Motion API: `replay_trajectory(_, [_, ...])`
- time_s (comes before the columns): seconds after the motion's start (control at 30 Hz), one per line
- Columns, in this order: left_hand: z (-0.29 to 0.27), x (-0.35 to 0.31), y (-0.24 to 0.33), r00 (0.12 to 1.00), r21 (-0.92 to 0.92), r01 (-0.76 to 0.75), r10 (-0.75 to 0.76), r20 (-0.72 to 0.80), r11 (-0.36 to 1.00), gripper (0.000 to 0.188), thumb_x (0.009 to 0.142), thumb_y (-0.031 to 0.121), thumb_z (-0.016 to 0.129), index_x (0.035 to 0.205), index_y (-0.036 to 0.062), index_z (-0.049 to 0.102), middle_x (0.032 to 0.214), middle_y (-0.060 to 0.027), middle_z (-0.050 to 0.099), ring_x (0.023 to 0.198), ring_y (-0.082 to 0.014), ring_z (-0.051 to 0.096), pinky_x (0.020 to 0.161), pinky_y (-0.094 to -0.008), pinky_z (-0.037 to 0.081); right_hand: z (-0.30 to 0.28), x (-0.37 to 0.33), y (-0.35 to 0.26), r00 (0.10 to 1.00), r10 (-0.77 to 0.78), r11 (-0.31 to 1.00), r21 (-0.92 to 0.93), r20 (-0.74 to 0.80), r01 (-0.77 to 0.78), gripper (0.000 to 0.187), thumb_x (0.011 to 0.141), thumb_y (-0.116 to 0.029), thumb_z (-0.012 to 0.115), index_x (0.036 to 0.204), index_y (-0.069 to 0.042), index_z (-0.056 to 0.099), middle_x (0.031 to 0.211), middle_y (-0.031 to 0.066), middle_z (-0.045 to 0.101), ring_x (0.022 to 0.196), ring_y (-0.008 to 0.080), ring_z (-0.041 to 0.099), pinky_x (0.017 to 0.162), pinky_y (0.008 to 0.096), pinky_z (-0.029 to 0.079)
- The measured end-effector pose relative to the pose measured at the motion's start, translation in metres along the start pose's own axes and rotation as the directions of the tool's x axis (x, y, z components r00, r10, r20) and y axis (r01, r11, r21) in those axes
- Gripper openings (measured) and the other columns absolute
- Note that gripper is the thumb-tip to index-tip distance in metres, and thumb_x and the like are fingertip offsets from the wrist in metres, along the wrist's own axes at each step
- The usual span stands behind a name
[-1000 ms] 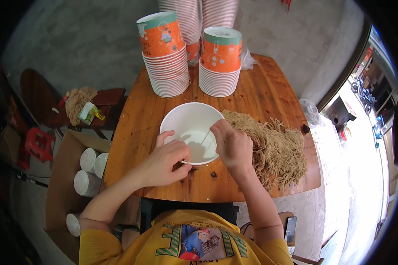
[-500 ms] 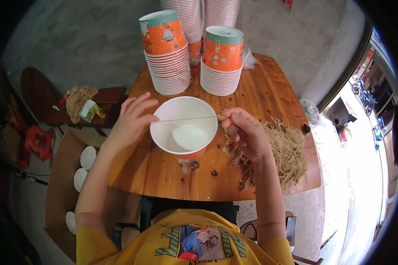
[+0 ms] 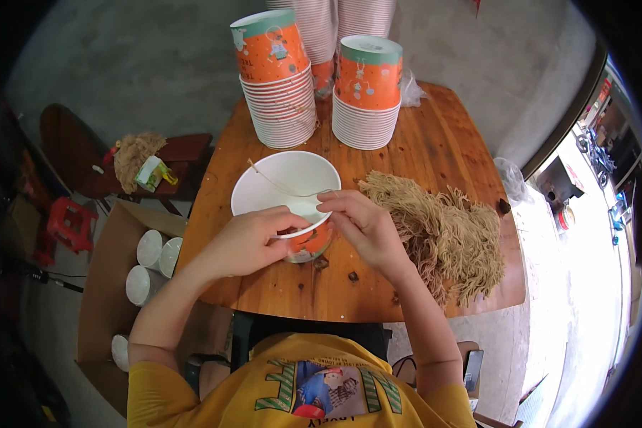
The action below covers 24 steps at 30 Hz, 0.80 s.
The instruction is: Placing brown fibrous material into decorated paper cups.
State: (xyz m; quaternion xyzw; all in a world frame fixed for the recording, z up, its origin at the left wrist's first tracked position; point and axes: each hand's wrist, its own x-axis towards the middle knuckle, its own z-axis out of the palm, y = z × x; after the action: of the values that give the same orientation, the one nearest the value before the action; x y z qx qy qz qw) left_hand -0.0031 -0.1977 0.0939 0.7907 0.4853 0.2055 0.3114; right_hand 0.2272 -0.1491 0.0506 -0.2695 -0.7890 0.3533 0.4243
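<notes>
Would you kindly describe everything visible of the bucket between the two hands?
The bucket is round and looks like paper: white inside, white rim, orange patterned outside, green near the base. It sits mouth up on the wooden table; a slight tilt is hard to judge. The left hand clasps its near rim, the right hand is at its right rim, and a thin strand pinched there crosses its mouth.

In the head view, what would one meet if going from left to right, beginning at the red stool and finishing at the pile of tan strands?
Red stool → cardboard box → paper tub → right hand → pile of tan strands.
</notes>
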Motion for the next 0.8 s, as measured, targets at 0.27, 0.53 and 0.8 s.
replay_trajectory(0.27, [-0.027,0.014,0.001,0.976,-0.302,0.149,-0.090,0.200,0.942,0.040,0.085,0.004,0.059,0.125,0.0074,0.059,0.093,-0.0007,0.058,0.085,-0.0108,0.056,0.076,-0.0261,0.047,0.002,0.014,-0.018,0.999,0.037,0.998,0.051,-0.032,-0.035,0.017,0.089,0.003,0.059,0.104,0.000,0.066,0.108,0.0101,0.065,0.098,0.0197,0.064,0.082,0.0297,0.052])
replay_trajectory(0.53, [-0.036,0.019,-0.005,0.947,-0.401,0.258,-0.147,0.286,0.879,0.039,0.084,0.004,0.061,0.123,0.0087,0.060,0.088,0.0041,0.053,0.083,-0.0062,0.050,0.076,-0.0236,0.043,0.006,0.018,-0.014,0.999,-0.005,0.998,0.068,-0.037,0.008,0.019,0.088,0.002,0.061,0.107,-0.002,0.063,0.106,0.0097,0.063,0.090,0.0223,0.064,0.078,0.0318,0.052])
replay_trajectory(0.8, [-0.035,0.023,0.000,0.933,-0.398,0.279,-0.149,0.327,0.874,0.039,0.082,0.003,0.060,0.121,0.0097,0.061,0.087,0.0047,0.052,0.081,-0.0060,0.048,0.075,-0.0230,0.041,0.017,0.012,-0.009,0.996,-0.094,0.995,-0.044,0.000,0.094,0.034,0.085,0.004,0.061,0.117,-0.005,0.058,0.112,0.0057,0.056,0.084,0.0154,0.053,0.074,0.0267,0.046])
